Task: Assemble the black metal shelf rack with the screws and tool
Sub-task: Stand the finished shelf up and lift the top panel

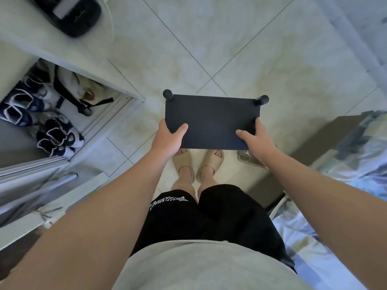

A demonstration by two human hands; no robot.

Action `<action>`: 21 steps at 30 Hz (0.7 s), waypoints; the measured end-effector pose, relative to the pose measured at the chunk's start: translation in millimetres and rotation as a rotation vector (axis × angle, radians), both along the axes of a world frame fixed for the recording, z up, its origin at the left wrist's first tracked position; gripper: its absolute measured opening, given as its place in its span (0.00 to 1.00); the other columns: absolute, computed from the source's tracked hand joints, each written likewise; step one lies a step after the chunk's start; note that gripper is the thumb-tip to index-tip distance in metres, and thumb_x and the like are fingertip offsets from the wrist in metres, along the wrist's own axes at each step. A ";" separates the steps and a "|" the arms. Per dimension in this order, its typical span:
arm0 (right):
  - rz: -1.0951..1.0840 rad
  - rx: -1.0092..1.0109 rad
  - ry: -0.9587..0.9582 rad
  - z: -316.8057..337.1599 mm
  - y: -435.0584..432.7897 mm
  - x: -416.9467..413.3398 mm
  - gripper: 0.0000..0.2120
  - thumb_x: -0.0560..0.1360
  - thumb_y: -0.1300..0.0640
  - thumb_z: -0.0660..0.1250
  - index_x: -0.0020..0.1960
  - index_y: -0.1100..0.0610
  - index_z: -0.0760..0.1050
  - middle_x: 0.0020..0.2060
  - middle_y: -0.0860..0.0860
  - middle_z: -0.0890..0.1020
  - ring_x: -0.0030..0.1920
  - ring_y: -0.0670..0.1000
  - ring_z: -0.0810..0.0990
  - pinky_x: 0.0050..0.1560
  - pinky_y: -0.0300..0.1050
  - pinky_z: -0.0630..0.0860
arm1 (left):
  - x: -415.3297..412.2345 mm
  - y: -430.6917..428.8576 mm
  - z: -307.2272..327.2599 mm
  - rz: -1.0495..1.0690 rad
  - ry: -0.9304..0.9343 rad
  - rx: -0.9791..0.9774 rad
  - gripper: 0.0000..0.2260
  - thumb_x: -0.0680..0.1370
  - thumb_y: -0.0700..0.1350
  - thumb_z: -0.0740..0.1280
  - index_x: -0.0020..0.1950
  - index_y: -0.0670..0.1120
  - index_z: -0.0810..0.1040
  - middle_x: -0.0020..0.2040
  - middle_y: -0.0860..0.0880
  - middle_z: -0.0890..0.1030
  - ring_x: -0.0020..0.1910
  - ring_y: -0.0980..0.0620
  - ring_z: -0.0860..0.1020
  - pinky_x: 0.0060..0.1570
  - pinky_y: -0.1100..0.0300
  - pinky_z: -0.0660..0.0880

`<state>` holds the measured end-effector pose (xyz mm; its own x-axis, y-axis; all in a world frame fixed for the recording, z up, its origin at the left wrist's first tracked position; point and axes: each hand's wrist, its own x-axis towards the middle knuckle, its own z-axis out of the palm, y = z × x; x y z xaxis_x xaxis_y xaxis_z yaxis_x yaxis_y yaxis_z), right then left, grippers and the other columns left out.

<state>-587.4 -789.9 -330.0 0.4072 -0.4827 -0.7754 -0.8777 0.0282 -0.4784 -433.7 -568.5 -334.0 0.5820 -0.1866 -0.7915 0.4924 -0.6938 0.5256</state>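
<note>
**Shelf panel held in both hands over the tiled floor**

Well to the left of the shelf panel, pairs of dark shoes sit in an open low cupboard. At the panel's near left corner, the left hand grips the edge, with the thumb lying flat on top and the fingers curled out of sight beneath.

The panel is a flat black rectangle, held roughly level above the person's sandalled feet. At its far left corner a round black post cap shows, and a second cap shows at the far right corner. Whether posts are fitted at the near corners cannot be told, since the hands cover them.

On the panel's right short edge, the right hand holds the same way, thumb stretched over the top and fingers wrapped around the side.

The panel looks like stiff sheet metal that will not flex. Its matt finish should give a fair grip. It is probably light enough for one hand, though the fitted posts would shift its balance toward the far side. Opposite edges near the corners, as now, seem the steadiest hold, and the sheet edges may be sharp.

Below the panel's near right corner, a clear plastic bag lies on the floor, with what looks like a small spanner inside. Further right lies a flattened cardboard box.
</note>
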 end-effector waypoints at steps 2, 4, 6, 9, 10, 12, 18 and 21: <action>0.018 -0.014 -0.028 14.4 -13.4 6.4 0.36 0.78 0.44 0.67 0.79 0.54 0.57 0.74 0.50 0.67 0.70 0.55 0.70 0.67 0.55 0.72 | 2.1 -9.7 14.1 0.010 -0.020 -0.016 0.28 0.75 0.60 0.67 0.71 0.51 0.67 0.63 0.57 0.76 0.59 0.55 0.77 0.51 0.59 0.73; 0.020 -0.015 -0.067 29.6 -27.4 13.8 0.36 0.77 0.43 0.67 0.80 0.52 0.56 0.73 0.48 0.66 0.68 0.53 0.70 0.66 0.53 0.71 | 7.6 -20.9 25.9 0.021 -0.045 -0.029 0.28 0.75 0.60 0.66 0.72 0.51 0.67 0.63 0.57 0.76 0.59 0.54 0.76 0.54 0.57 0.72; 0.023 -0.015 -0.100 44.3 -41.4 21.8 0.37 0.76 0.43 0.67 0.80 0.51 0.56 0.72 0.47 0.66 0.67 0.51 0.69 0.62 0.49 0.69 | 15.1 -34.1 38.4 0.028 -0.065 -0.050 0.28 0.75 0.61 0.66 0.72 0.51 0.67 0.63 0.58 0.76 0.59 0.55 0.76 0.53 0.58 0.72; 0.019 -0.022 -0.125 65.9 -63.5 39.5 0.40 0.73 0.41 0.67 0.79 0.54 0.58 0.73 0.49 0.67 0.69 0.53 0.70 0.65 0.52 0.72 | 34.3 -58.1 54.7 0.031 -0.096 -0.095 0.29 0.74 0.62 0.66 0.72 0.52 0.67 0.62 0.58 0.77 0.58 0.57 0.77 0.46 0.63 0.72; 0.019 -0.023 -0.133 72.1 -69.9 46.3 0.41 0.72 0.41 0.67 0.79 0.54 0.58 0.73 0.50 0.68 0.69 0.54 0.71 0.66 0.54 0.73 | 42.8 -66.2 59.3 0.024 -0.113 -0.103 0.29 0.73 0.63 0.66 0.71 0.52 0.68 0.62 0.58 0.77 0.58 0.57 0.77 0.46 0.63 0.72; 0.010 -0.025 -0.154 83.3 -83.2 62.9 0.39 0.71 0.41 0.67 0.77 0.53 0.60 0.72 0.50 0.69 0.69 0.55 0.72 0.66 0.56 0.74 | 63.9 -83.3 68.9 0.004 -0.150 -0.113 0.29 0.73 0.63 0.66 0.71 0.53 0.69 0.62 0.58 0.78 0.58 0.56 0.77 0.50 0.59 0.74; -0.042 -0.075 -0.167 99.1 -127.3 136.7 0.36 0.75 0.44 0.67 0.78 0.54 0.58 0.73 0.50 0.67 0.69 0.55 0.71 0.68 0.59 0.73 | 149.0 -138.5 81.7 -0.028 -0.203 -0.151 0.29 0.70 0.64 0.67 0.67 0.54 0.69 0.57 0.62 0.78 0.56 0.59 0.77 0.52 0.56 0.75; -0.076 -0.111 -0.161 106.4 -148.2 181.9 0.32 0.77 0.45 0.67 0.76 0.53 0.60 0.71 0.49 0.68 0.67 0.54 0.71 0.66 0.57 0.73 | 202.5 -168.1 89.8 -0.079 -0.223 -0.151 0.27 0.71 0.64 0.66 0.66 0.55 0.69 0.56 0.62 0.77 0.55 0.59 0.77 0.52 0.56 0.75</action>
<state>-405.6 -938.1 -223.6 0.4808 -0.5958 -0.6433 -0.7867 0.0308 -0.6166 -231.2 -736.6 -244.2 0.7177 -0.3448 -0.6050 0.2999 -0.6310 0.7154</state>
